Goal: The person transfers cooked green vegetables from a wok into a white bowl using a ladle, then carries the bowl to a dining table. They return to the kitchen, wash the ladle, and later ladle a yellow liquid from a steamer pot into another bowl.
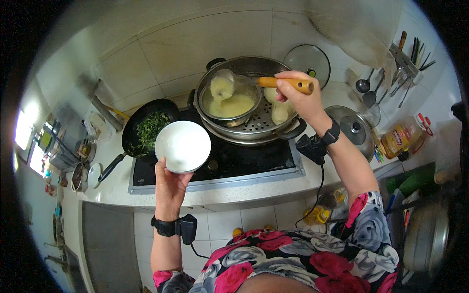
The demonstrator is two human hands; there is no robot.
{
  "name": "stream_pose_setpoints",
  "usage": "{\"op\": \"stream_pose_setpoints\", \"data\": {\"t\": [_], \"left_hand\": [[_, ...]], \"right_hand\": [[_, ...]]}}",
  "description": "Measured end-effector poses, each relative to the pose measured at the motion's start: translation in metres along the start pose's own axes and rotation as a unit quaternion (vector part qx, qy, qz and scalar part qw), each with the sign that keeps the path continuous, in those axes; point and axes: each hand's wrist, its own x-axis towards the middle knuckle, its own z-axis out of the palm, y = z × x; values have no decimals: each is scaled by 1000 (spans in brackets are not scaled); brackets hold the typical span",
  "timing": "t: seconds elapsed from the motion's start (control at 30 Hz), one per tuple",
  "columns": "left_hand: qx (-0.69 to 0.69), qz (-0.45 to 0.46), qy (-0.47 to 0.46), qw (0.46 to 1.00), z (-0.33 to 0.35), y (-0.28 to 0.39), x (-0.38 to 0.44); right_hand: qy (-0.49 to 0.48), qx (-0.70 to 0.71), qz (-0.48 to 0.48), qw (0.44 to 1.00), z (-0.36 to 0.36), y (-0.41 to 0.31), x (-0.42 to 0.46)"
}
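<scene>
My left hand [171,186] holds a white bowl [183,146] by its near rim, over the front of the black cooktop [234,157]. Nothing shows inside the bowl. In my right hand [300,99] is the wooden handle [285,83] of a ladle [222,85]. Thick pale-yellow porridge-like food hangs from the ladle's bowl into a metal basin [256,104] of the same food [234,105]. That basin sits inside a large steamer pot [253,128] with a perforated tray. Pale, dough-like pieces [280,111] lie on the tray, partly behind my right hand.
A black frying pan [128,128] with chopped greens [152,130] stands left of the bowl. Glass lids [307,60] [355,128] are behind and right of the pot. An oil bottle [397,141] stands at right, below hanging utensils [370,88]. A cable [318,197] hangs from my right wrist device.
</scene>
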Motion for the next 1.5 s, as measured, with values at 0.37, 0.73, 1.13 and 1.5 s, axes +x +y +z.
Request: {"op": "stream_pose_setpoints", "data": {"t": [0.37, 0.73, 1.13, 1.5], "left_hand": [[-20, -25, -11, 999, -26, 6, 26], [-39, -45, 1, 998, -29, -2, 40], [-42, -39, -20, 998, -19, -2, 51], [-36, -34, -40, 998, 5, -5, 68]], "right_hand": [[-13, -206, -86, 975, 12, 22, -20], [147, 21, 146, 978, 58, 15, -25], [232, 118, 135, 956, 25, 5, -23], [228, 97, 108, 963, -1, -18, -14]]}}
